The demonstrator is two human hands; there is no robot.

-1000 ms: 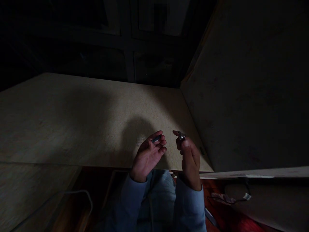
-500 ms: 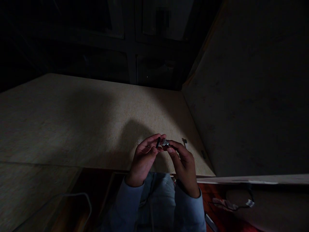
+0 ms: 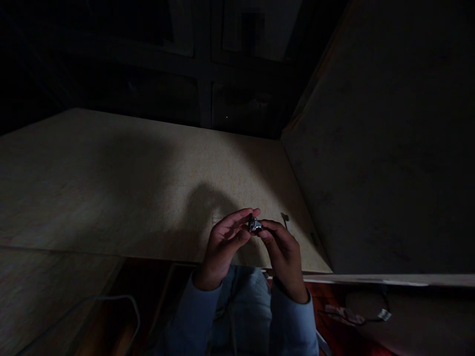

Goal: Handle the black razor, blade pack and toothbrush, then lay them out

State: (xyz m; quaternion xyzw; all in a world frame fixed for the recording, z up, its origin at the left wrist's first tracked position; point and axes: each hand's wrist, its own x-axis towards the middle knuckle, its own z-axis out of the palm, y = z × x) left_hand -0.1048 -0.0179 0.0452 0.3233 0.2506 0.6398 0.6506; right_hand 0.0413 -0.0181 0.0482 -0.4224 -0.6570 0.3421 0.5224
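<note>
My left hand (image 3: 222, 247) is closed, with its thumb and fingers pinching a small dark, flat piece (image 3: 250, 222). In the fingertips of my right hand (image 3: 284, 252), also closed, is a small shiny silver metal piece (image 3: 256, 225). The two pieces meet, or nearly meet, between my hands, just above the near part of the table (image 3: 166, 198). Dim light and my fingers hide their exact kind. To the right of my right hand lies a small thin item with a dark end (image 3: 285, 217).
A small dark strip (image 3: 314, 239) lies by the table's right edge, against an upright panel (image 3: 386, 148). Dark window-like frames (image 3: 204, 99) stand behind the table. At lower left a grey cable (image 3: 115, 297) loops, and a cord with a white tag (image 3: 385, 314) lies at lower right.
The dark flat piece in my left hand has moved right, closing the gap to the silver metal piece. My right hand has barely shifted.
</note>
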